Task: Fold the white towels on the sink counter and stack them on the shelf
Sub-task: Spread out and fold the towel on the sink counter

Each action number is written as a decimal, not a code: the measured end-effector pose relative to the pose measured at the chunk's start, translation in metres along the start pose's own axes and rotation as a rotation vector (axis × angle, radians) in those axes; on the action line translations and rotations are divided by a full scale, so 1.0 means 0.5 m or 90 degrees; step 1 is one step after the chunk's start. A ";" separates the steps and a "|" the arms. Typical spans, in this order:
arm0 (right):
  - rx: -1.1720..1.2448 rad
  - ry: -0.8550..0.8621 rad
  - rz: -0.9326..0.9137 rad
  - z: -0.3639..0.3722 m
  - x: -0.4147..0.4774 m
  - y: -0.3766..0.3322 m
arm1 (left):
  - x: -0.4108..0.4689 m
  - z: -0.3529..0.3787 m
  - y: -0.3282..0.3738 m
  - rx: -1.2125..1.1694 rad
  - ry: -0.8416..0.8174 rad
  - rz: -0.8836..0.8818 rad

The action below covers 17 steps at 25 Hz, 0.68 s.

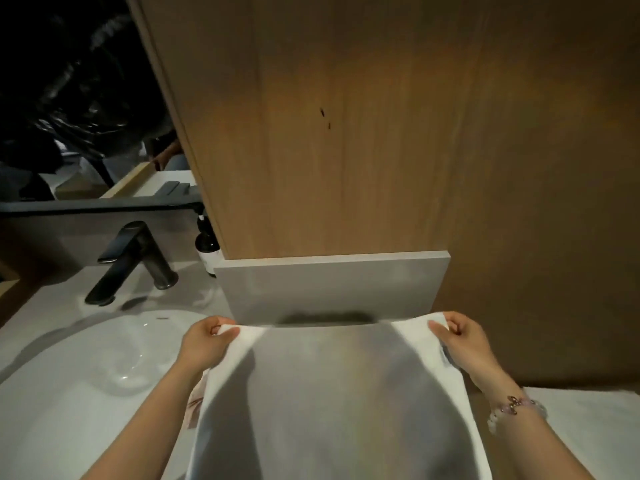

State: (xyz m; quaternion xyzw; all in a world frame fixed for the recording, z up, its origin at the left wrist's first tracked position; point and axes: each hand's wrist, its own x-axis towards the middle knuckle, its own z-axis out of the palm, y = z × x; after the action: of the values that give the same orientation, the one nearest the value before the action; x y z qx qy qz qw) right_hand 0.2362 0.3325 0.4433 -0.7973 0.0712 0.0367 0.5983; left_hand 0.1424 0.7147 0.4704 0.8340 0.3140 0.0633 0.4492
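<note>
A white towel (332,403) is stretched flat in front of me, its far edge near the grey backsplash (329,285). My left hand (207,344) pinches the towel's far left corner. My right hand (460,337), with a bead bracelet on the wrist, pinches the far right corner. The towel's near end runs out of the bottom of the frame. Another white towel (588,431) lies on the counter at the lower right.
A white sink basin (86,375) lies to the left, with a black faucet (135,261) behind it. A dark pump bottle (207,247) stands beside a tall wooden cabinet panel (381,133). A mirror (76,98) fills the upper left.
</note>
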 end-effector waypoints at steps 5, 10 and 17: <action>-0.028 0.000 0.026 0.035 0.050 0.037 | 0.036 0.048 -0.023 0.057 0.087 -0.011; -0.023 0.117 0.124 0.048 0.067 0.049 | 0.039 0.071 -0.030 -0.029 0.109 -0.070; -0.013 0.196 0.185 0.057 0.063 0.026 | 0.030 0.082 -0.026 -0.059 0.135 -0.125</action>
State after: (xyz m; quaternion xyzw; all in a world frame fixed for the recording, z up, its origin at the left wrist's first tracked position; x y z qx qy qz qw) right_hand 0.2662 0.3540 0.4185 -0.7809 0.2757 0.0010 0.5605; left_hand 0.1642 0.6996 0.4334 0.7662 0.4367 0.1215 0.4554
